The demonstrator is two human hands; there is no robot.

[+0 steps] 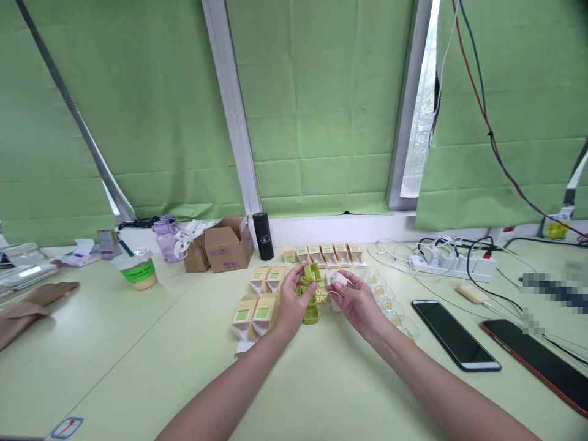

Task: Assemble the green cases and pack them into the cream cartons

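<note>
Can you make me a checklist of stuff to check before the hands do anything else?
1. Left hand has hold of a small green container: ok.
2. Right hand has hold of a small white piece: ok.
3. Green container and white piece are apart: ok.
4. Drink cup is well away from both hands: ok, far to the left.
5. White-edged phone isn't under the right hand: ok, it's off to the right.
6. White piece's underside is clean: cannot tell.
</note>
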